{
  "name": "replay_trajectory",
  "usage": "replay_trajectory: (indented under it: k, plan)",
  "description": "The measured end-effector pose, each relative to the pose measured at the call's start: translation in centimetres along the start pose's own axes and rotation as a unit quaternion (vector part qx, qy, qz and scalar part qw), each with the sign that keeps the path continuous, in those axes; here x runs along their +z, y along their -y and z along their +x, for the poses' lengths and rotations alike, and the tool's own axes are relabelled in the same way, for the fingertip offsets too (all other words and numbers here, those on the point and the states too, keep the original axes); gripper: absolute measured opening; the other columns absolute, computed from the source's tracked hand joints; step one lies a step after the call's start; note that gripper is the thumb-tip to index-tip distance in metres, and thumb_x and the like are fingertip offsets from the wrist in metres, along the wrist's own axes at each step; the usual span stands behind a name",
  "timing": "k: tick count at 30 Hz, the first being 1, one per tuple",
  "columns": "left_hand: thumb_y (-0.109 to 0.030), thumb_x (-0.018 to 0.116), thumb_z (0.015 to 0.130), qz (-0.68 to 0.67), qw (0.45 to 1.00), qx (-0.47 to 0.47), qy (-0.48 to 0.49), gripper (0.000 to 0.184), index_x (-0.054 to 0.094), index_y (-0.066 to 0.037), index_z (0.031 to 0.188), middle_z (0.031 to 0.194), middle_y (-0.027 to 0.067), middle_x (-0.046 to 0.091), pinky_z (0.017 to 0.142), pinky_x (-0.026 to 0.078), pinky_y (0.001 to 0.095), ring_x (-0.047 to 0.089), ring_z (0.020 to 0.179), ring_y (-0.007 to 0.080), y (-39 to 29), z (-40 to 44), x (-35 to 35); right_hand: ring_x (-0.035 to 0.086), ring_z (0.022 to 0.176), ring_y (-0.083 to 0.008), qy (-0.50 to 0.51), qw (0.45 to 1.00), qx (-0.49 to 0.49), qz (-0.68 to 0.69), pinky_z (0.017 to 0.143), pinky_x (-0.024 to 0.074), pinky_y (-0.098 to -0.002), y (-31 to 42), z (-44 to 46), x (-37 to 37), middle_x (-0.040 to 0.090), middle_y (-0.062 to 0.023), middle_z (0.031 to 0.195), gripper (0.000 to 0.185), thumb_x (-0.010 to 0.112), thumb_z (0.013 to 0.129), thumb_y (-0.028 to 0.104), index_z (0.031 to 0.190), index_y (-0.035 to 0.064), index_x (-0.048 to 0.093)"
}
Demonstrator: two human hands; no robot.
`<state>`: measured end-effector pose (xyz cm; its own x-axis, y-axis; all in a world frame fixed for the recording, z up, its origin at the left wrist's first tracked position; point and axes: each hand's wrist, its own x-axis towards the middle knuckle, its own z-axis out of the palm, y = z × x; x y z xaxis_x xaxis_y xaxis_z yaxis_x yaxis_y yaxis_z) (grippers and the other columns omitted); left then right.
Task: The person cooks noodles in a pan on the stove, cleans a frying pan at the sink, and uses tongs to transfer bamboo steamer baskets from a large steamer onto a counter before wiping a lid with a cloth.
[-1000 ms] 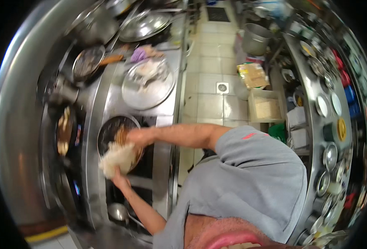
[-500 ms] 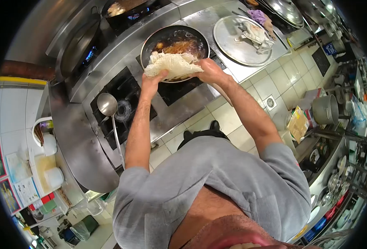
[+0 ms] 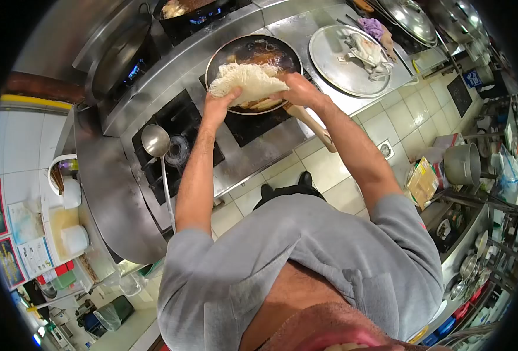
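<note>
A pale block of dried rice noodles (image 3: 250, 82) is held between both hands over a dark frying pan (image 3: 213, 51). My left hand (image 3: 219, 104) grips its left end, thumb on top. At its right end my right hand (image 3: 300, 90) closes round the edge; some of those fingers are hidden. Brown liquid (image 3: 265, 57) with pieces of food lies in the pan, partly covered by the noodles. The pan's wooden handle (image 3: 311, 126) points toward me, below my right hand. A long-handled ladle (image 3: 155, 140) rests on the burner left of my left forearm.
Right of the pan lies a round metal lid (image 3: 329, 67) with a crumpled white cloth (image 3: 369, 55) on it. A wok (image 3: 115, 67) sits over a blue flame at the left. Another pan (image 3: 194, 29) with food stands on a lit burner behind.
The noodle block has tipped, and food in the near side of the pan shows more below it. My right hand has shifted slightly, uncovering more of the wooden handle.
</note>
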<state>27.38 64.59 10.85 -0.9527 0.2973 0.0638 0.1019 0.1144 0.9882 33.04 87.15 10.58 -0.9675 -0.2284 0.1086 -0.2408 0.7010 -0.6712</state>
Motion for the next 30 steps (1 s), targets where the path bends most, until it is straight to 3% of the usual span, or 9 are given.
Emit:
replay_trajectory:
  k: [4,9,11,12,17,25,27,28,30]
  plan:
    - [-0.023,0.073,0.074,0.01,0.999,-0.051,0.002,0.041,0.061,0.001,0.105,0.1,0.0086,0.065,0.082,0.045,0.0292,0.059,0.089,0.0162,-0.2,0.8,-0.2,0.059,0.096,-0.0314,-0.028,0.997,0.069,0.018,0.084,0.0447,-0.0369,-1.1,1.8,1.8,0.062,-0.0179,0.101,0.047,0.071,0.072,0.016,0.114,0.0031,0.055]
    - [-0.024,0.073,0.074,-0.007,1.0,0.027,-0.001,0.039,0.063,0.001,0.102,0.098,0.0084,0.065,0.078,0.046,0.0294,0.06,0.085,0.016,0.1,0.7,0.1,0.057,0.098,-0.0331,-0.06,0.997,-0.04,0.011,0.085,0.0447,-0.0384,-1.8,0.7,1.9,0.06,-0.0196,0.104,0.044,0.07,0.072,0.023,0.111,0.0071,0.059]
    - [-0.023,0.072,0.075,0.082,0.995,-0.052,-0.023,0.037,0.063,0.0,0.102,0.098,0.0079,0.065,0.08,0.046,0.0292,0.06,0.086,0.0156,-1.4,-0.2,0.4,0.058,0.097,-0.0332,-0.051,0.998,0.018,0.026,0.084,0.0449,-0.0385,-1.7,1.2,2.5,0.061,-0.0197,0.102,0.045,0.071,0.071,0.022,0.111,0.0067,0.058]
    - [-0.021,0.071,0.075,0.001,0.999,-0.033,0.002,0.035,0.063,0.001,0.102,0.098,0.0079,0.066,0.081,0.045,0.0291,0.06,0.087,0.015,0.2,1.1,0.2,0.058,0.096,-0.0335,-0.026,0.998,0.047,0.024,0.083,0.0451,-0.0385,-1.8,1.9,2.6,0.061,-0.0198,0.101,0.045,0.071,0.07,0.022,0.111,0.0059,0.058]
    - [-0.025,0.071,0.076,0.023,1.0,0.013,0.008,0.037,0.064,0.001,0.101,0.096,0.0075,0.066,0.078,0.046,0.0283,0.06,0.084,0.0138,-0.2,0.8,0.3,0.059,0.093,-0.0337,-0.064,0.997,-0.04,0.018,0.082,0.0453,-0.0389,-2.7,0.9,2.3,0.061,-0.0192,0.1,0.047,0.07,0.071,0.022,0.113,0.0071,0.057]
    - [-0.023,0.075,0.071,0.017,0.997,-0.003,0.073,0.049,0.058,-0.001,0.11,0.105,0.0086,0.062,0.087,0.043,0.0303,0.057,0.097,0.0167,-1.2,2.7,-1.0,0.059,0.095,-0.0332,-0.061,0.994,0.047,0.075,0.081,0.0453,-0.0384,-2.0,2.3,1.3,0.062,-0.0191,0.099,0.043,0.071,0.071,0.021,0.109,0.0053,0.059]
    - [-0.016,0.077,0.065,0.185,0.948,0.247,-0.079,0.068,0.045,-0.003,0.124,0.116,0.0129,0.054,0.097,0.038,0.0349,0.049,0.112,0.0207,-3.9,1.6,-0.6,0.06,0.095,-0.0277,-0.035,0.995,0.071,0.062,0.082,0.0449,-0.0351,-3.0,2.6,1.2,0.064,-0.0171,0.099,0.038,0.069,0.075,0.017,0.109,0.0037,0.059]
    - [-0.013,0.075,0.062,0.307,0.899,0.309,-0.053,0.079,0.036,-0.007,0.131,0.125,0.0129,0.046,0.101,0.033,0.0389,0.039,0.122,0.0244,-5.3,1.3,-0.8,0.06,0.095,-0.0277,-0.04,0.995,0.068,0.06,0.082,0.0449,-0.0351,-2.5,2.8,0.7,0.064,-0.0171,0.099,0.038,0.069,0.075,0.017,0.109,0.0037,0.059]
    - [-0.015,0.076,0.062,0.441,0.842,0.311,0.009,0.072,0.042,-0.008,0.126,0.123,0.0107,0.049,0.098,0.036,0.04,0.042,0.118,0.026,-6.4,1.2,-0.6,0.061,0.091,-0.0266,-0.028,0.999,0.022,0.019,0.08,0.0453,-0.034,-1.7,2.6,0.1,0.064,-0.0153,0.097,0.038,0.07,0.073,0.014,0.108,0.0023,0.059]
